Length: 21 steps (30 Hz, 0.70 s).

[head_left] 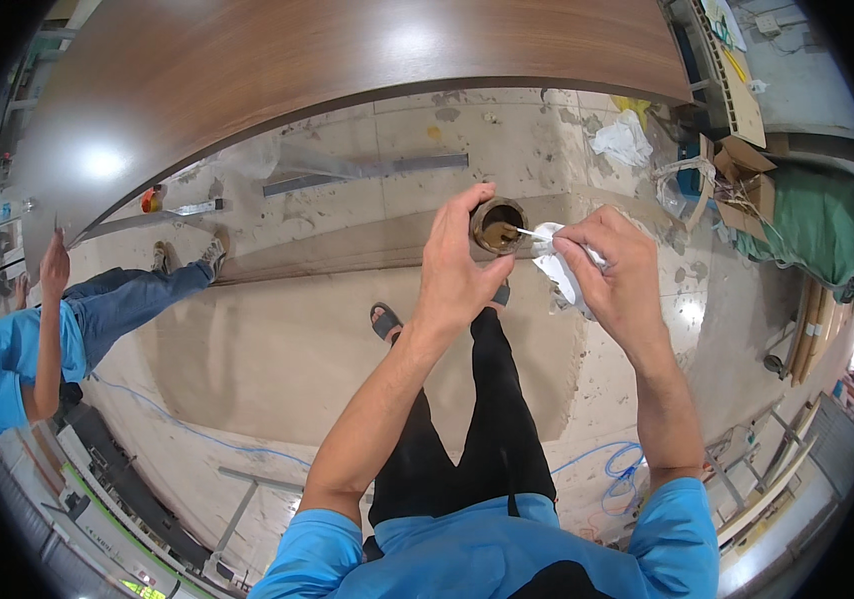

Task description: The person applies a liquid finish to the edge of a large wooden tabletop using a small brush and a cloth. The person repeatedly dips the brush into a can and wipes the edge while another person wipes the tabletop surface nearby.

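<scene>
My left hand [450, 265] curls around a small round jar [498, 248] with a stained rim, its open mouth facing up. Brown contents [500, 233] show inside it. Between the fingertips of my right hand [619, 268] is a thin white stick [530, 235], its far end reaching over the jar's mouth into the brown contents. A crumpled white cloth or tissue [562, 280] is also held in my right hand and hangs below the fingers. The palm hides part of that cloth. Beyond both hands lies a large brown wood-grain panel [397, 55].
At the left a co-worker in a blue shirt [2, 364] has a hand [54, 262] at the panel's edge. A metal strip [367, 174] lies on the stained floor. To the right are an open cardboard box [744, 180], green fabric [809, 225] and a blue hose [624, 469].
</scene>
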Available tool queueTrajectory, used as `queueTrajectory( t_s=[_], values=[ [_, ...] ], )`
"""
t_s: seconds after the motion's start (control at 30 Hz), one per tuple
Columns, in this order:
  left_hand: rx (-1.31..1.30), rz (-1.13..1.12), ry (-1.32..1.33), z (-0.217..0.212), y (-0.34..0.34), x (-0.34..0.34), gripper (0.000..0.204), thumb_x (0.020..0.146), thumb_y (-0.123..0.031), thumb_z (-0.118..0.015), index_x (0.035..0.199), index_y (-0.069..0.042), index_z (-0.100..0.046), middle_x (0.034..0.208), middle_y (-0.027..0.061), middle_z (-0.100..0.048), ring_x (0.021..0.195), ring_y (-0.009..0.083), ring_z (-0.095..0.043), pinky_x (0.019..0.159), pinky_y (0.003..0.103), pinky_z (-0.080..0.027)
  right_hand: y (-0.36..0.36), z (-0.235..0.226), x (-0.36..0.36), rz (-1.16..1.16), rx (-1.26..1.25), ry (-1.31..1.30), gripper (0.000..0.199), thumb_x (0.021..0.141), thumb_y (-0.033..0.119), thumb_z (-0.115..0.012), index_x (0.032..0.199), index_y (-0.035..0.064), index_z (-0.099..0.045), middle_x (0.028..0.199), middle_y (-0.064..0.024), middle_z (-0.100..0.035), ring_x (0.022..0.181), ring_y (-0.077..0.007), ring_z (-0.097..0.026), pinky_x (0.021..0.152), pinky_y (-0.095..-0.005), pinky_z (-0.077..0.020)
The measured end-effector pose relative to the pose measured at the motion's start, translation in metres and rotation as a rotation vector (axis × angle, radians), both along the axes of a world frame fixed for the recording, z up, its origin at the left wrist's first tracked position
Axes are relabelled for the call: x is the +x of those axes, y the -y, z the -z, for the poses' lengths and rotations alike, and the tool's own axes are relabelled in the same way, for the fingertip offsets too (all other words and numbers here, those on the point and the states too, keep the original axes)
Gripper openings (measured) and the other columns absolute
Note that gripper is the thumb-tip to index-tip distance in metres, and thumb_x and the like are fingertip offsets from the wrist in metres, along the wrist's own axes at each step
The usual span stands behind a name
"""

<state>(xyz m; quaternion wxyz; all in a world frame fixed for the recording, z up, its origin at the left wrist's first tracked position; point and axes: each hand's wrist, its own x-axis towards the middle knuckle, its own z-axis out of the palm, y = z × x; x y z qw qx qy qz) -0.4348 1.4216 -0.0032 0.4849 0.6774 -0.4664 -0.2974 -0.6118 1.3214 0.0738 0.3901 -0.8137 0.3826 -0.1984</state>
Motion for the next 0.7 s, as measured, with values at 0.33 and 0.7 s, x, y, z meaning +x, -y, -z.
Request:
queueTrajectory(
  t_s=[0.33, 0.7],
  values=[
    [0.046, 0.08, -0.044, -0.004, 0.024, -0.029, 0.075, 0.072, 0.005, -0.079, 0.142, -0.003, -0.053, 0.14, 0.0167, -0.062, 0.129, 0.0375, -0.06, 0.109, 0.044, -0.051, 0.005, 0.011, -0.03, 0.064, -0.227, -0.001, 0.017, 0.085, 0.0, -0.083, 0.1, 0.0019, -0.075, 0.091, -0.0101, -0.066, 0.077, -0.0242, -0.067, 0.065, -0.0341, -0.0524],
    [0.069, 0.115, 0.033, -0.017, 0.054, -0.053, 0.068, 0.075, 0.006, -0.079, 0.139, -0.004, -0.058, 0.135, 0.0102, -0.068, 0.122, 0.0232, -0.067, 0.109, 0.035, -0.05, 0.016, 0.042, -0.066, 0.237, 0.139, 0.184, 0.012, 0.091, 0.004, -0.078, 0.102, 0.0, -0.078, 0.089, -0.0097, -0.072, 0.075, -0.0204, -0.069, 0.067, -0.0322, -0.0523]
  ],
)
